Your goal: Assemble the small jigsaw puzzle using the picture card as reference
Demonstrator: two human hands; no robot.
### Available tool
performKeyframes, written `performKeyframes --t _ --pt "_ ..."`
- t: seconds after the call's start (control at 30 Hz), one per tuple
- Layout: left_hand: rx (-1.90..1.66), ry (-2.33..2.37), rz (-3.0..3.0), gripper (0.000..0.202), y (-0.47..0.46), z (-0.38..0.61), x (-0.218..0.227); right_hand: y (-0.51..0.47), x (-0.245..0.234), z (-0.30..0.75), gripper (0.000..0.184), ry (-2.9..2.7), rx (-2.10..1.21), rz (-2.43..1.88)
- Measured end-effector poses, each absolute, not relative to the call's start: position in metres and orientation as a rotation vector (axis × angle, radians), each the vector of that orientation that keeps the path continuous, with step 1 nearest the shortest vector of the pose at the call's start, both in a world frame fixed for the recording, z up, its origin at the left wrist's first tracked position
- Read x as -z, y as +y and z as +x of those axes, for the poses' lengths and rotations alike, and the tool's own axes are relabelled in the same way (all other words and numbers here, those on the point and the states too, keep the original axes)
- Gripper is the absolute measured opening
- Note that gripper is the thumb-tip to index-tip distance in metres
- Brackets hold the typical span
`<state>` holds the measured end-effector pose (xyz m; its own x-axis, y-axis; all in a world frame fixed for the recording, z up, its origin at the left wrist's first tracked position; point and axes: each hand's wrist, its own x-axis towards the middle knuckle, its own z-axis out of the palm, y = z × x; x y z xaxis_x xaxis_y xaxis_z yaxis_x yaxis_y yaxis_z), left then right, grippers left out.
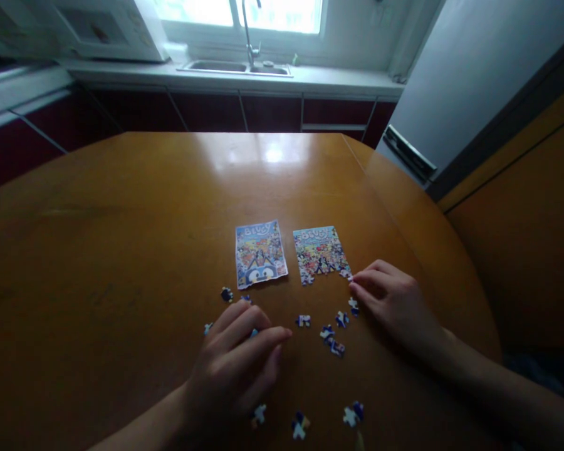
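A partly assembled jigsaw puzzle lies flat on the table, its bottom edge ragged with a gap in the middle. At its lower right corner my right hand pinches a small puzzle piece between thumb and fingertips, touching the puzzle. My left hand hovers over the table with loosely curled fingers, the index finger stretched out, and nothing visible in it. It partly covers some loose pieces. To the puzzle's left is a creased paper picture with the same design. A loose puzzle piece lies between my hands.
Several more loose pieces are scattered nearby, including a dark piece, a piece beside my right hand and a piece near the front. The wooden table has a rounded edge. Beyond it stand a sink and a fridge.
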<state>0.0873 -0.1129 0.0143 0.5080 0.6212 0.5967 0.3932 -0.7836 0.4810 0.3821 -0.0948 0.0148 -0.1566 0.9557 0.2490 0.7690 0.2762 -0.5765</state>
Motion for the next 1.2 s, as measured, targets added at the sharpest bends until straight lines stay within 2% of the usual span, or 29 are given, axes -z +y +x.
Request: performKeyframes --t 0.53,0.87,1.2 --pt "-1.119 0.868 2.449 0.027 -0.113 0.086 -0.014 -0.091 -0.003 0.377 0.009 -2.059 -0.364 -1.508" --pt "-1.132 0.880 2.493 0.026 -0.112 0.088 -0.018 -0.086 -0.011 0.394 0.016 -1.942 -0.311 -1.494" --pt "-1.112 0.893 2.517 0.025 -0.110 0.087 -0.017 -0.081 -0.004 0.397 0.028 -2.153 -0.425 -1.352"
